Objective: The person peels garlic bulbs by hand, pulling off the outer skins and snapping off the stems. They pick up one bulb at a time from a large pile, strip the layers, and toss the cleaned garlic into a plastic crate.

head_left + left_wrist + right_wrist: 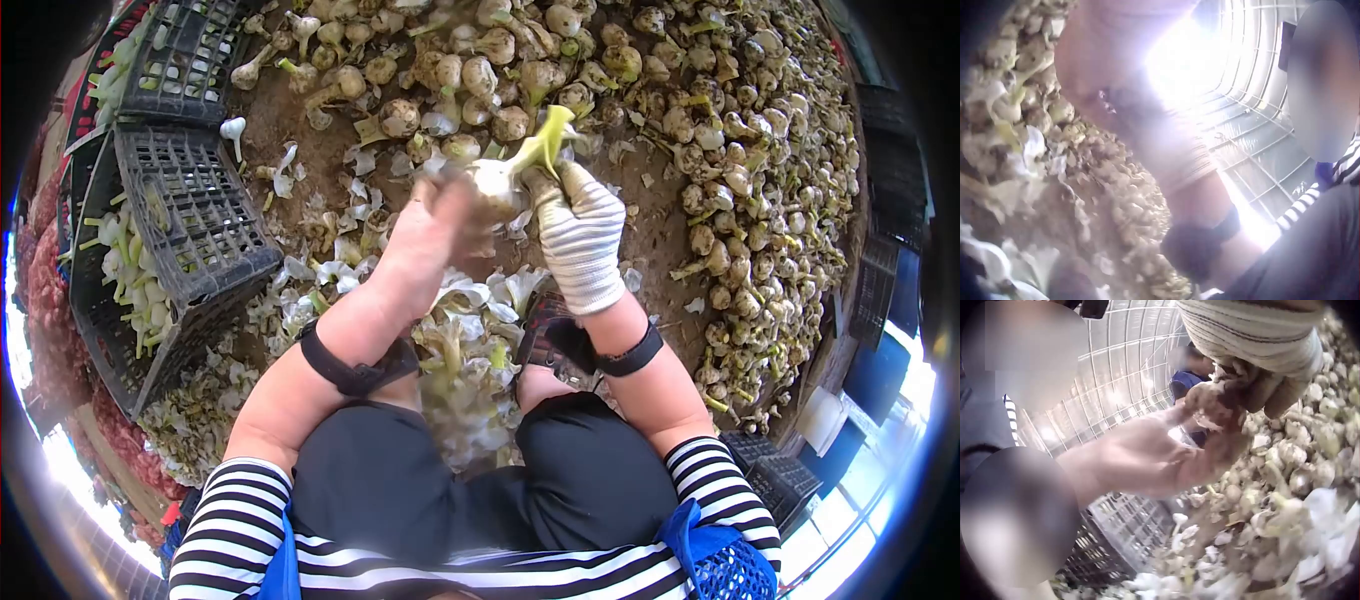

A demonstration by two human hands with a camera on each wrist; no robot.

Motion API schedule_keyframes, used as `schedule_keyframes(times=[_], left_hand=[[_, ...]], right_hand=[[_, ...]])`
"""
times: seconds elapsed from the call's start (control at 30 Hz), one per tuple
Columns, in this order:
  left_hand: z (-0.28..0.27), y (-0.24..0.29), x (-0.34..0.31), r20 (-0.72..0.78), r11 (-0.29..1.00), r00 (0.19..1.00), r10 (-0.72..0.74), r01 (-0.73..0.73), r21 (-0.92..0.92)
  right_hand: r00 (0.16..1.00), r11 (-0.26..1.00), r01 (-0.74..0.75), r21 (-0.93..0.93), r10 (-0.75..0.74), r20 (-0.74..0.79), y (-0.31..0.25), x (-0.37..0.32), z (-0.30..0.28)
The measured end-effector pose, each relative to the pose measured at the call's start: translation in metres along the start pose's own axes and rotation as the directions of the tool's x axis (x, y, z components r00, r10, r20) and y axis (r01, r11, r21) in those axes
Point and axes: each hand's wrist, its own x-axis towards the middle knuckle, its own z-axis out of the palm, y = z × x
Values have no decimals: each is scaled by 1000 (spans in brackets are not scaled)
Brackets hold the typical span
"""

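A garlic bulb (493,182) with a thick yellow-green stem (543,146) is held up between both hands, above the ground. The right hand (581,232), in a striped white knit glove with dirty fingertips, pinches the bulb at the base of its stem. On the bulb's other side, the bare left hand (432,228) is blurred in the head view. From the right wrist view, the left hand (1166,453) has its thumb and fingers bent around the bulb, where torn papery skin shows. Gloved fingers partly hide the bulb there.
Unpeeled garlic (480,78) is heaped ahead, with a larger pile (745,200) on the right. Black plastic crates (200,215) at the left hold pale, stemmed garlic. Shed skins (455,330) cover the ground between the person's feet. Another person (1188,381) shows in the background.
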Motion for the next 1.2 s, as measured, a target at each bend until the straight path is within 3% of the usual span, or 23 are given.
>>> schedule_keyframes(times=[0.03,0.1,0.13,0.17,0.23,0.27,0.3,0.37,0.4,0.43,0.5,0.63,0.7,0.77,0.8,0.83,0.9,0.93,0.97,1.03,1.1,1.17,1.2], left_hand=[[-5,-2,1,38,909,970,241,-240,342],[-16,-1,1,118,903,961,251,-277,330],[-17,2,1,120,902,961,248,-275,333],[-19,6,-1,152,956,974,170,-200,213],[-20,9,0,190,989,977,94,-114,94],[-21,9,1,222,693,865,450,-495,524],[-22,9,2,411,111,624,665,-626,772],[-23,12,2,406,145,644,649,-628,765],[-22,13,1,391,187,652,649,-635,750],[-21,13,1,378,229,661,648,-642,732],[-21,13,-3,355,311,684,638,-650,694],[-25,15,-10,487,295,622,614,-752,589],[-25,14,-13,252,699,765,593,-644,311],[-29,17,-11,110,902,897,428,-431,0],[-30,19,-9,74,928,930,361,-350,-129],[-32,21,-4,46,928,957,288,-267,-260],[-46,12,7,95,918,972,216,-169,-358],[-46,10,9,134,919,978,160,-98,-382],[-45,8,10,178,915,979,103,-23,-403],[-36,9,7,197,925,977,85,-3,-381],[-40,8,9,206,966,977,54,1,-260],[-41,7,11,66,970,996,58,-41,-239],[-50,4,15,-31,958,999,23,-31,-285]], right_hand=[[972,887,231,-400,-229,53,1,4,-3],[931,853,357,-382,-359,68,0,5,-5],[994,998,58,-8,-57,93,-10,5,-10],[949,895,-287,340,218,227,-14,4,-14],[922,839,-369,399,278,268,-14,1,-16],[914,872,-362,329,263,308,-19,-4,-17],[903,901,-350,257,252,349,-24,-7,-17],[910,937,-297,182,220,352,-24,-5,-13],[972,998,-44,-43,53,229,-16,2,-9],[979,939,183,-293,-146,145,-5,10,-6],[952,682,290,-671,-275,132,28,35,-6],[963,519,264,-813,-95,253,62,46,-5],[952,347,208,-915,144,271,70,50,-12],[939,310,87,-947,291,182,79,47,-24],[982,209,189,-959,-18,189,79,34,-33],[941,204,246,-948,-286,183,75,30,-36],[886,463,371,-805,-436,158,43,30,-37],[974,903,193,-384,-129,186,19,23,-34],[921,975,-187,119,132,366,-3,16,-28],[880,950,-172,260,30,474,-4,6,-8],[816,881,-412,233,243,525,-28,5,-18],[899,802,-291,522,42,437,-37,5,-32],[987,858,99,504,-148,59,-49,2,-27]])
